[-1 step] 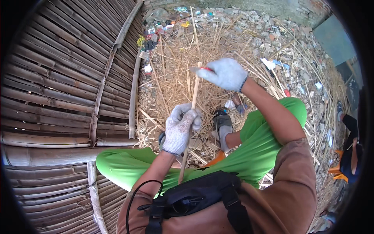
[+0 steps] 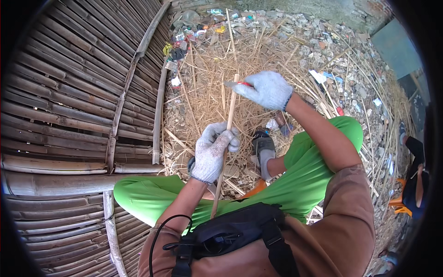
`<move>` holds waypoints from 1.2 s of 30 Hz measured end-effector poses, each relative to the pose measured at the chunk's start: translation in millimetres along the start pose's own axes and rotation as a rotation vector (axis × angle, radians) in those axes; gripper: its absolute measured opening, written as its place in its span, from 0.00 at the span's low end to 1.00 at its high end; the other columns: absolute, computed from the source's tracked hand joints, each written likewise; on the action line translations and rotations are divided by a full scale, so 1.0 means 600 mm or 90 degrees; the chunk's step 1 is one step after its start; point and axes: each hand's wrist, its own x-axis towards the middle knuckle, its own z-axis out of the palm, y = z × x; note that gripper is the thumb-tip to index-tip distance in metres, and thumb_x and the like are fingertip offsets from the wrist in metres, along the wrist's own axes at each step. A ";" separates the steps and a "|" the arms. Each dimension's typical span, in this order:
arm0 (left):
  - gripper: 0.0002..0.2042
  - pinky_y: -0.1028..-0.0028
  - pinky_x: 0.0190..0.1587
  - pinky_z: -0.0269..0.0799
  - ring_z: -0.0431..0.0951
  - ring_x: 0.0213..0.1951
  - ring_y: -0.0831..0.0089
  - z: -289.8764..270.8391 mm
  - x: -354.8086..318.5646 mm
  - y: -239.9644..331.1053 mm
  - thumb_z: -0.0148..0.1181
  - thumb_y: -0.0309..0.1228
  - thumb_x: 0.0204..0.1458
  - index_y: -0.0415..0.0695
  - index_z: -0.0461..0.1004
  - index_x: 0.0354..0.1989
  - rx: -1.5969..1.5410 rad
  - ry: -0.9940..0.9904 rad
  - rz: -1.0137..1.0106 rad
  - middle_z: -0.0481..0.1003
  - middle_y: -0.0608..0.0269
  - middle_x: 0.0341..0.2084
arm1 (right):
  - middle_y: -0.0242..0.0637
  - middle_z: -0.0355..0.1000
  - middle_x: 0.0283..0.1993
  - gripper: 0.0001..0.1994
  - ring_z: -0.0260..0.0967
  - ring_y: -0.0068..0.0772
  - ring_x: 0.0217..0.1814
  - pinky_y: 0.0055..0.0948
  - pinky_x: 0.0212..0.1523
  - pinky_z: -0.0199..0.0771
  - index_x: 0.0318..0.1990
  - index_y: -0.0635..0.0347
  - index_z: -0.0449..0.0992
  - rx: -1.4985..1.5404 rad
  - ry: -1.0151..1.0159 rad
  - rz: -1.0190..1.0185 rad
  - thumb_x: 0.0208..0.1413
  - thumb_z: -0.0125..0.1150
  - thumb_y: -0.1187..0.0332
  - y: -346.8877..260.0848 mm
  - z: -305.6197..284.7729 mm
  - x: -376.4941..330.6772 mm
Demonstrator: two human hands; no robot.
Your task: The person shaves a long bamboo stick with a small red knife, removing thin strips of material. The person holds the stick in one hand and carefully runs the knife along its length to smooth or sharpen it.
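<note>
My left hand [image 2: 212, 154], in a pale, dirt-stained knit glove, is closed around a long, thin bamboo strip [image 2: 232, 108]. The strip slants upward away from me, and its lower end passes beside my lap near the black waist bag. My right hand [image 2: 267, 89], in a similar glove, grips a knife with a red handle [image 2: 244, 84]. The short blade [image 2: 229, 84] lies across the strip just below its far end; whether it cuts in cannot be made out. Most of the handle is hidden by the glove.
A bamboo slat wall [image 2: 69, 92] stands along my left. Straw-like bamboo shavings [image 2: 258, 55] cover the ground ahead, with rubble and litter [image 2: 318, 46] beyond. Longer strips lie at the right. Another person [image 2: 415, 166] sits by an orange stool at the far right.
</note>
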 end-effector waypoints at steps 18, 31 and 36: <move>0.09 0.76 0.31 0.72 0.77 0.32 0.74 -0.019 -0.006 0.009 0.60 0.20 0.69 0.35 0.74 0.55 -0.033 0.005 0.042 0.80 0.49 0.45 | 0.51 0.83 0.32 0.42 0.84 0.56 0.37 0.54 0.41 0.84 0.35 0.53 0.87 -0.087 0.096 0.051 0.69 0.41 0.24 0.067 0.014 0.057; 0.09 0.75 0.32 0.73 0.77 0.32 0.75 -0.004 -0.007 0.019 0.62 0.22 0.69 0.36 0.75 0.54 -0.040 0.042 0.023 0.81 0.52 0.42 | 0.53 0.82 0.32 0.36 0.83 0.57 0.36 0.56 0.39 0.81 0.41 0.52 0.88 0.015 0.004 -0.022 0.70 0.47 0.28 0.011 0.016 0.012; 0.09 0.76 0.30 0.70 0.74 0.29 0.76 -0.015 -0.005 0.013 0.62 0.22 0.68 0.35 0.76 0.54 -0.031 0.048 0.022 0.80 0.54 0.41 | 0.50 0.81 0.30 0.38 0.83 0.56 0.33 0.54 0.35 0.80 0.35 0.53 0.86 -0.022 0.027 -0.105 0.70 0.45 0.27 -0.012 0.025 0.007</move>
